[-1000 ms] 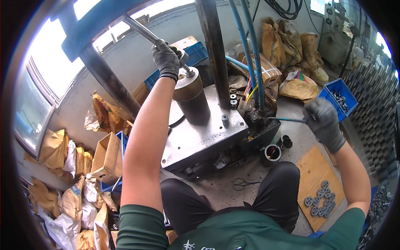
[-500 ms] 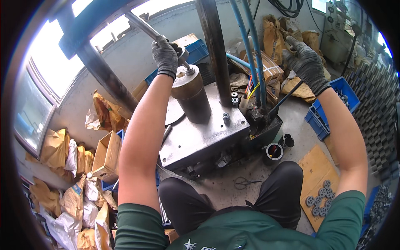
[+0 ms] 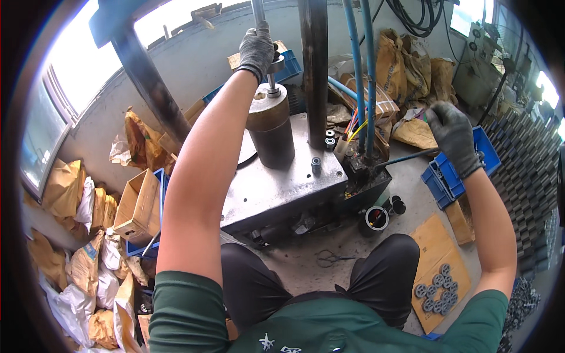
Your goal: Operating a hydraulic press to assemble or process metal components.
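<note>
Head view shows left fingers (image 3: 263, 36) curled around the metal rod (image 3: 258, 10).

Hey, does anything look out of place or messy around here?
Yes: scissors lie loose on the floor between the knees, like something dropped or left underfoot. At left, sacks slump in a jumbled heap.

Gloved hands (image 3: 257, 52) — left grips metal rod (image 3: 258, 10).

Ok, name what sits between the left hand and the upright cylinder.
In the head view, a round metal collar and a slim metal rod below it sit between the left hand and the cylinder.
</note>
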`<state>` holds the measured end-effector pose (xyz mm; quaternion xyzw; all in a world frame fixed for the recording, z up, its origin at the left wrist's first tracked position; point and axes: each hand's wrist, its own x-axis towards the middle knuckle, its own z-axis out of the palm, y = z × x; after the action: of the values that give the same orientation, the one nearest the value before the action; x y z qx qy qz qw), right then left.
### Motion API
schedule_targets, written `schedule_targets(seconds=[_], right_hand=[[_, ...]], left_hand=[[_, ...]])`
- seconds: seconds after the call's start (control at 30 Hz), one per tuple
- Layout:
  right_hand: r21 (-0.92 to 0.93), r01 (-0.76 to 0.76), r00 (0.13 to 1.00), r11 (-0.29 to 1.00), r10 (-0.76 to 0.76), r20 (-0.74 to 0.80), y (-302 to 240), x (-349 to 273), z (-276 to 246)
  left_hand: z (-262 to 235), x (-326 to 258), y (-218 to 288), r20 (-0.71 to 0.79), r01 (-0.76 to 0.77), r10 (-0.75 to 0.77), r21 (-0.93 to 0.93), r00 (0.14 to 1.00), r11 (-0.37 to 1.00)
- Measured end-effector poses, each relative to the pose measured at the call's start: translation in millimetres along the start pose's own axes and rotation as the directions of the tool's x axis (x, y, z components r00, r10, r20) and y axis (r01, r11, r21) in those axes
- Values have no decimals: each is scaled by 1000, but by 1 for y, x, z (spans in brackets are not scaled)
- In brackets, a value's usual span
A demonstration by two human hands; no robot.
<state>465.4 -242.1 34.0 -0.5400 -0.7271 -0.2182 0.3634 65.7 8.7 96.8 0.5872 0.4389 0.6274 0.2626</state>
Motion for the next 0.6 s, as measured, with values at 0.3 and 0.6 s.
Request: schedule_targets(seconds=[0.3,0.6], right_hand=[[20,-54,982,998,50,180,-21,-88,-38],[128,-224,695,966,66,716,-28,-111,-58]], left_hand=[[-8,-8,-4,-54,1,-3,-39,999,999],[-4,-9,5,-38,45,-44,36,998,998]])
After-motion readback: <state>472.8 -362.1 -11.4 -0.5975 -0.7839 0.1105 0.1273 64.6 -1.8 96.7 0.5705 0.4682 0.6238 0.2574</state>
